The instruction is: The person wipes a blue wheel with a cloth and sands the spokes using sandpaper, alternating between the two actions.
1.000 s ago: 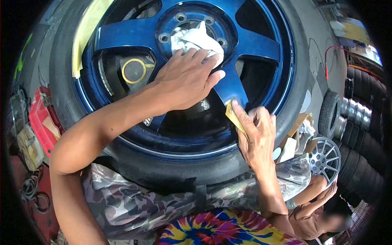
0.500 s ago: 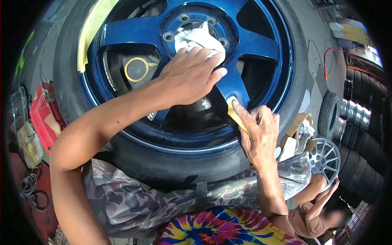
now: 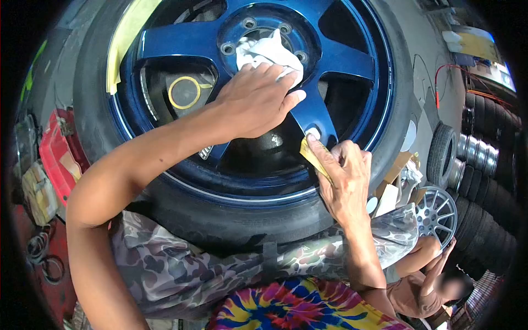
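Note:
A blue spoked wheel rim [image 3: 190, 41] with its tire [image 3: 242, 220] lies in front of me, above my legs. My left hand [image 3: 258, 102] bears down on a crumpled white cloth [image 3: 278, 55] at the hub, its fingers bent over the cloth and its thumb held apart. Between the thumb and fingers of my right hand [image 3: 346, 176] is a folded piece of yellow sandpaper [image 3: 314, 158]. Its upper end is beside a pale, bare-looking patch [image 3: 313, 133] on the lower right spoke. The fingertips behind the sandpaper are hidden.
Yellow masking tape [image 3: 124, 47] runs along the rim's left edge. A tape roll [image 3: 184, 92] shows through a spoke gap. At right are a silver wheel [image 3: 434, 217], stacked tires [image 3: 481, 225] and a seated person [image 3: 415, 289]. A red case [image 3: 60, 151] is at left.
My right hand has slid slightly down and left with the sandpaper, and more of the pale patch shows. My left hand stays on the cloth.

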Demonstrator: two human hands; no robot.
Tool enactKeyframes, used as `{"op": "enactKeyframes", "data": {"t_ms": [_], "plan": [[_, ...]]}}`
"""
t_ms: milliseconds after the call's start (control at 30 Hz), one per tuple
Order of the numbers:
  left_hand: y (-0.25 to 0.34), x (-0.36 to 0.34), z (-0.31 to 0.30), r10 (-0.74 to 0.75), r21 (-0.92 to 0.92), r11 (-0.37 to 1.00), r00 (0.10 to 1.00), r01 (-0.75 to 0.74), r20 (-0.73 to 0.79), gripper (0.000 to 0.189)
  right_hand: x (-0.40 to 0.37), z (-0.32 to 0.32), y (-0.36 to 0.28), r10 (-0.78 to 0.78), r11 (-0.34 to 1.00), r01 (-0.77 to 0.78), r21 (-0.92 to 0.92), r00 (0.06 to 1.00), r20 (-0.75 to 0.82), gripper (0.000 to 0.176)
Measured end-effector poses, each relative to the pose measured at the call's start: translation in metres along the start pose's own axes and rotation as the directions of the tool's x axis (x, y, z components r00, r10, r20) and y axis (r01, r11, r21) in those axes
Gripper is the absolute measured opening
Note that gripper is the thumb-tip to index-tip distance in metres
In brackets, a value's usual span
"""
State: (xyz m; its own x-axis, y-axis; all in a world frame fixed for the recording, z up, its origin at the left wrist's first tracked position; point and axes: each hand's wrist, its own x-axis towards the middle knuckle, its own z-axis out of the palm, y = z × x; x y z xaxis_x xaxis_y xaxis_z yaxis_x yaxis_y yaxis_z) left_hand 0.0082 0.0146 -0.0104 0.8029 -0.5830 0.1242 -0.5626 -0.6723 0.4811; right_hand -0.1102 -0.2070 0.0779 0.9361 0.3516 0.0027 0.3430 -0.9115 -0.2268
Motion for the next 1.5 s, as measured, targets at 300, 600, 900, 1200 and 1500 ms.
{"op": "enactKeyframes", "data": {"t_ms": [300,600,900,1200,1500], "plan": [[-0.001,-0.001,-0.001,0.022,0.000,1.000,1.000,-0.022,-0.007,0.051,-0.001,-0.001,0.000,-0.005,1.000,0.005,0.015,1.000,0.012,0.060],[-0.001,0.001,0.001,0.018,-0.012,1.000,1.000,-0.018,-0.015,0.050,-0.002,-0.001,0.003,-0.005,1.000,0.005,-0.013,1.000,0.000,0.058],[0.000,0.002,0.001,-0.001,0.012,1.000,1.000,0.001,0.006,0.052,-0.003,-0.003,0.003,-0.031,0.999,0.031,0.026,0.999,-0.008,0.060],[-0.005,0.010,-0.015,-0.067,-0.152,0.984,0.982,0.095,0.177,0.046,-0.012,-0.013,0.025,0.239,0.952,-0.169,0.254,0.931,-0.275,0.037],[0.044,-0.003,0.000,-0.106,-0.072,0.992,0.994,0.105,-0.012,0.120,-0.013,-0.011,0.030,0.337,0.924,-0.232,0.303,0.868,-0.365,0.012]]}}
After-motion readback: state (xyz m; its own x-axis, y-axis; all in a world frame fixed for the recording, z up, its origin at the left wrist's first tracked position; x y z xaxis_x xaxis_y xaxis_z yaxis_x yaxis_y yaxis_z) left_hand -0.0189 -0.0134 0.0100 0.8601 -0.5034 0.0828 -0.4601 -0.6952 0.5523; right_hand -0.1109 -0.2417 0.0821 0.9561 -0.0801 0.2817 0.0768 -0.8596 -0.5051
